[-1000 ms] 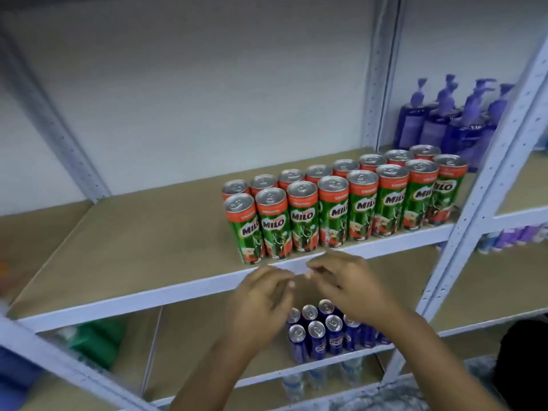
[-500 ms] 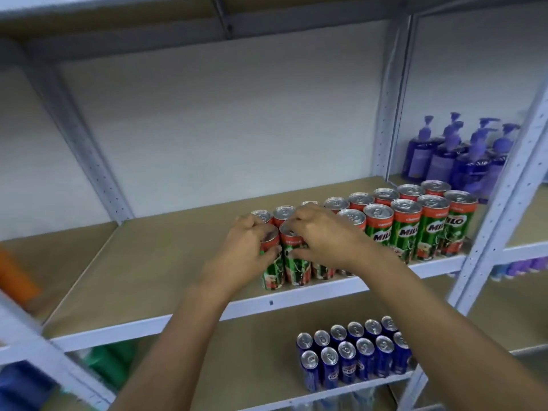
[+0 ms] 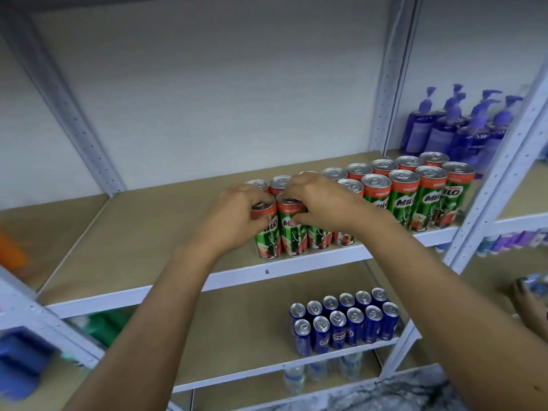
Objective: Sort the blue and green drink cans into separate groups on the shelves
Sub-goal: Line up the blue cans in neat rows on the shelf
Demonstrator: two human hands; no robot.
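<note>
Two hands, the left hand (image 3: 237,215) and right hand (image 3: 318,203), each grip a green can (image 3: 292,229) top at 12 o'clock, probably straightening the row; next, nudge them snug.

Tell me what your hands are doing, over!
Left hand, right hand gripping front green cans. Blue cans grouped one shelf down. Nothing blocking.

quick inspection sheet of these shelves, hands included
surface: upper shelf holds the green cans; lower shelf holds the blue cans.
job's things: green cans in two rows; blue cans in two rows below.
clutter: purple pump bottles at right rear.
hands: left hand and right hand each grip a front green can at the row's left end.
cables: nothing seen.
surroundings: white wall, another person's hand at far right.
</note>
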